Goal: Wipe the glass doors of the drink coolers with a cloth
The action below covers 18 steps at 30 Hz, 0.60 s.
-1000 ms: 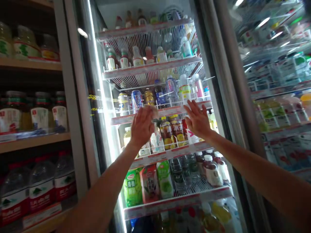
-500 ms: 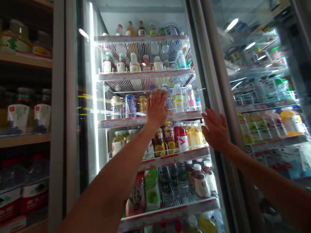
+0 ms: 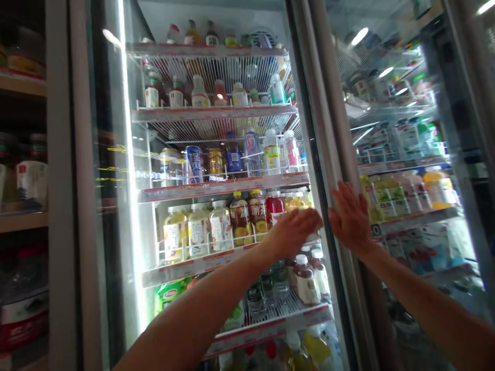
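I face a lit drinks fridge (image 3: 216,186) with wire shelves full of bottles and cans. My left hand (image 3: 294,232) reaches across the third shelf, in front of the iced-tea bottles (image 3: 249,216), fingers stretched out towards the door's dark edge (image 3: 319,170). It holds nothing that I can see. My right hand (image 3: 351,216) lies flat against the upright frame between the two glass doors, fingers spread and pointing up. The two hands are a hand's width apart.
A second glass-fronted fridge (image 3: 406,154) with cartons and bottles stands on the right. Wooden shelves (image 3: 23,221) with jars and large water bottles are on the left. Water bottles (image 3: 305,273) stand on the lower shelf under my left hand.
My left hand dropped from the can shelf down and to the right, to the bottle shelf by the door edge. My right hand stayed on the frame. The view shifted to the right.
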Each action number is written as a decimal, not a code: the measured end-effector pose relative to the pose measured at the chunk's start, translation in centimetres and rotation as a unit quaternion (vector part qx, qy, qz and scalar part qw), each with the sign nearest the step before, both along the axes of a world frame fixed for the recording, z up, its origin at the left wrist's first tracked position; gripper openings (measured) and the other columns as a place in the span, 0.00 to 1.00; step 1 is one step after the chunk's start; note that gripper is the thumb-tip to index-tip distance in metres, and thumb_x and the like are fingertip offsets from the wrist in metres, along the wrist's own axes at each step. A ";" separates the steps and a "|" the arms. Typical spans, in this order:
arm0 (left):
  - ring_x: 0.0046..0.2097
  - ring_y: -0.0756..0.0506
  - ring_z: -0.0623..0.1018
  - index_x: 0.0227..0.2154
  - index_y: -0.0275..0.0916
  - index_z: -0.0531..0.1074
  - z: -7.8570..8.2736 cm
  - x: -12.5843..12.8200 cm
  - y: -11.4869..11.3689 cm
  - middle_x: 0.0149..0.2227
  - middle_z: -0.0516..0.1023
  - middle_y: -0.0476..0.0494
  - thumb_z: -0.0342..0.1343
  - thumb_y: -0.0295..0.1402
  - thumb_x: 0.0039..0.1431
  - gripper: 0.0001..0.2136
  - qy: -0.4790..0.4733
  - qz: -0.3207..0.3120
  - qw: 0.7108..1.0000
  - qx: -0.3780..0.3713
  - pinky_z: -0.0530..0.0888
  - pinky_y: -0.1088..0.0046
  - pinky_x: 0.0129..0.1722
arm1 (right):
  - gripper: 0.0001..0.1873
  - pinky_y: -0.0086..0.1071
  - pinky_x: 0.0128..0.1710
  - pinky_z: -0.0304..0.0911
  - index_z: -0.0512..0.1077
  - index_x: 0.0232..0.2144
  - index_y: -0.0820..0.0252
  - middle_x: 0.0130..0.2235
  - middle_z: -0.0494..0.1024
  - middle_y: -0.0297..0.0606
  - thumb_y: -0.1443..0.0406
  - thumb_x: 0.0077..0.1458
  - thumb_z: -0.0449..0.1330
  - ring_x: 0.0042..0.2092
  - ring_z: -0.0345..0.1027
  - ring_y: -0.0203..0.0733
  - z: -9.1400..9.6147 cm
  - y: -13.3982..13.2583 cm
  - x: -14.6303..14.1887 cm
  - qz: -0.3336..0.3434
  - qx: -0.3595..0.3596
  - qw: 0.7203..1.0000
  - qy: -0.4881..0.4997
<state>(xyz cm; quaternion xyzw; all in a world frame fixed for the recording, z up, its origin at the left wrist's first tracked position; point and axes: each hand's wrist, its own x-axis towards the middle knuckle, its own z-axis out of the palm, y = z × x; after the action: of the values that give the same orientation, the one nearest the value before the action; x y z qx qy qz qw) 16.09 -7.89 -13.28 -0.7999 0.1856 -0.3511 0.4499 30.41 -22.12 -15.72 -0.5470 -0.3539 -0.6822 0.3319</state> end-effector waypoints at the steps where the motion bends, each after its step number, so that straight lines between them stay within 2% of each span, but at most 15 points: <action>1: 0.65 0.44 0.52 0.60 0.35 0.54 -2.1 -0.9 0.5 0.63 0.56 0.46 0.40 0.32 0.60 0.24 0.046 -0.010 0.998 0.041 0.53 0.63 0.61 | 0.27 0.51 0.59 0.46 0.52 0.60 0.60 0.61 0.59 0.49 0.64 0.59 0.47 0.63 0.50 0.48 -0.2 0.3 -0.2 0.006 -0.005 1.000 0.004; 2: 0.65 0.44 0.51 0.59 0.35 0.55 -3.8 -1.8 1.1 0.63 0.55 0.47 0.41 0.32 0.60 0.24 0.076 -0.019 0.994 0.078 0.52 0.64 0.62 | 0.28 0.51 0.60 0.45 0.52 0.61 0.59 0.61 0.58 0.49 0.64 0.59 0.47 0.63 0.49 0.48 -0.4 0.7 -0.4 0.013 -0.012 1.000 0.009; 3: 0.65 0.45 0.50 0.59 0.36 0.55 -4.7 -2.6 1.7 0.64 0.54 0.48 0.42 0.31 0.59 0.24 0.092 -0.020 0.990 0.104 0.51 0.64 0.62 | 0.28 0.51 0.60 0.44 0.51 0.61 0.59 0.62 0.57 0.48 0.64 0.58 0.47 0.63 0.48 0.48 -0.6 1.2 -0.8 0.021 -0.019 0.999 0.014; 4: 0.65 0.45 0.50 0.59 0.36 0.55 -4.9 -3.4 2.3 0.64 0.54 0.48 0.42 0.31 0.59 0.24 0.085 -0.014 0.991 0.104 0.51 0.64 0.62 | 0.28 0.51 0.60 0.44 0.51 0.61 0.58 0.62 0.57 0.47 0.64 0.58 0.47 0.63 0.47 0.47 -0.6 1.6 -1.2 0.028 -0.025 0.999 0.018; 6: 0.65 0.44 0.49 0.60 0.37 0.53 -3.4 -4.5 3.4 0.64 0.53 0.47 0.43 0.31 0.59 0.25 0.012 0.017 0.999 0.044 0.52 0.62 0.62 | 0.28 0.51 0.60 0.43 0.50 0.61 0.57 0.62 0.56 0.46 0.64 0.59 0.46 0.64 0.47 0.47 -0.7 2.6 -2.1 0.042 -0.032 0.998 0.017; 8: 0.66 0.40 0.47 0.60 0.37 0.53 -1.3 -5.1 4.1 0.65 0.51 0.43 0.44 0.32 0.59 0.25 -0.106 0.059 0.991 -0.058 0.51 0.57 0.62 | 0.28 0.51 0.61 0.43 0.49 0.61 0.56 0.62 0.56 0.45 0.64 0.59 0.46 0.64 0.46 0.46 -0.7 3.6 -3.2 0.054 -0.037 0.998 0.014; 10: 0.66 0.38 0.46 0.59 0.35 0.54 -0.9 -5.7 4.5 0.65 0.50 0.41 0.43 0.33 0.60 0.24 -0.152 0.077 0.981 -0.094 0.51 0.54 0.62 | 0.28 0.50 0.61 0.42 0.49 0.61 0.56 0.63 0.55 0.44 0.63 0.59 0.45 0.64 0.44 0.45 -1.0 4.5 -4.2 0.062 -0.046 0.997 0.017; 11: 0.66 0.38 0.46 0.59 0.35 0.54 -1.6 -6.1 4.5 0.65 0.50 0.42 0.43 0.33 0.60 0.24 -0.129 0.077 0.985 -0.078 0.51 0.55 0.62 | 0.28 0.50 0.61 0.41 0.49 0.62 0.55 0.63 0.55 0.44 0.64 0.59 0.45 0.65 0.43 0.45 -1.3 4.9 -4.6 0.064 -0.054 0.996 0.022; 13: 0.66 0.42 0.47 0.60 0.35 0.53 -4.1 -7.1 4.6 0.65 0.51 0.44 0.42 0.32 0.60 0.24 -0.024 0.067 0.997 -0.007 0.52 0.60 0.62 | 0.28 0.49 0.62 0.40 0.48 0.62 0.55 0.63 0.54 0.42 0.64 0.59 0.44 0.65 0.42 0.44 -2.2 5.4 -5.1 0.065 -0.074 0.994 0.037; 15: 0.66 0.45 0.47 0.60 0.36 0.51 -6.4 -8.2 4.7 0.65 0.50 0.47 0.41 0.31 0.60 0.25 0.060 0.066 0.995 0.038 0.53 0.64 0.62 | 0.28 0.49 0.62 0.38 0.48 0.62 0.54 0.64 0.52 0.41 0.64 0.59 0.44 0.65 0.41 0.44 -3.2 5.6 -5.4 0.063 -0.097 0.992 0.047; 16: 0.66 0.46 0.48 0.61 0.37 0.51 -6.9 -8.6 4.9 0.65 0.50 0.47 0.41 0.31 0.60 0.25 0.066 0.072 0.995 0.035 0.53 0.63 0.62 | 0.28 0.49 0.63 0.38 0.48 0.62 0.54 0.64 0.52 0.41 0.64 0.59 0.44 0.65 0.40 0.44 -3.8 5.6 -5.4 0.062 -0.106 0.991 0.047; 18: 0.66 0.44 0.47 0.61 0.39 0.51 -6.9 -9.1 5.4 0.65 0.51 0.47 0.41 0.32 0.61 0.25 0.009 0.087 0.996 -0.014 0.52 0.59 0.63 | 0.28 0.49 0.63 0.38 0.48 0.62 0.54 0.64 0.52 0.41 0.64 0.59 0.45 0.66 0.39 0.44 -4.9 5.6 -5.5 0.057 -0.123 0.990 0.042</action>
<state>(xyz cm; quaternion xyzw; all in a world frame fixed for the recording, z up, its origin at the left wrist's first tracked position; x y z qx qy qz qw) 6.96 -2.51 -20.16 -0.8226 0.1144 -0.3059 0.4654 24.89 -16.55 -20.61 -0.5907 -0.4517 -0.5896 0.3152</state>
